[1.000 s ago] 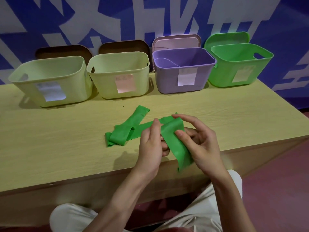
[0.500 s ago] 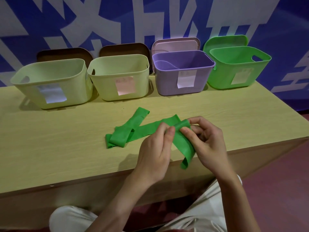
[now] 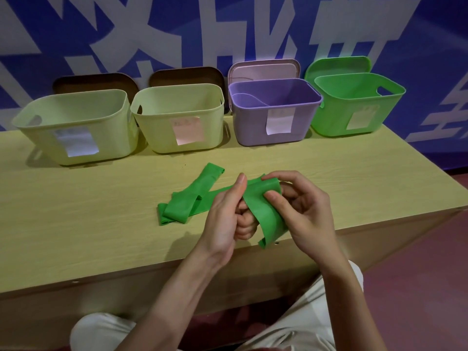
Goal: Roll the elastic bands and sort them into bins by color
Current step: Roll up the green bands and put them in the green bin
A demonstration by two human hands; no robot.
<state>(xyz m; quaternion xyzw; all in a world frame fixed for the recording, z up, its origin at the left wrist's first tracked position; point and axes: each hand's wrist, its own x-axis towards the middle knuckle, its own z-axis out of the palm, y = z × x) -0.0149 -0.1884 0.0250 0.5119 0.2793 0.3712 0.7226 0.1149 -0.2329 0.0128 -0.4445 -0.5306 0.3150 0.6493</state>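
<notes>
A long green elastic band (image 3: 266,214) runs from a folded heap on the table to both my hands near the front edge. My left hand (image 3: 228,214) grips the band, its fingers curled round it and the thumb up against the strip. My right hand (image 3: 301,211) pinches the band's upper edge between thumb and fingers, and a loop of band hangs down below it. The loose rest of the band (image 3: 187,201) lies folded on the table to the left. The green bin (image 3: 354,105) stands at the back right.
Two pale yellow-green bins (image 3: 76,125) (image 3: 179,117) and a purple bin (image 3: 273,110) stand in a row along the back of the wooden table (image 3: 76,224), each with a paper label. Lids lean behind them against the blue wall. My knees are below the table edge.
My left hand has turned, thumb now up against the band. My right hand has shifted its pinch on the strip, and the hanging loop has changed shape.
</notes>
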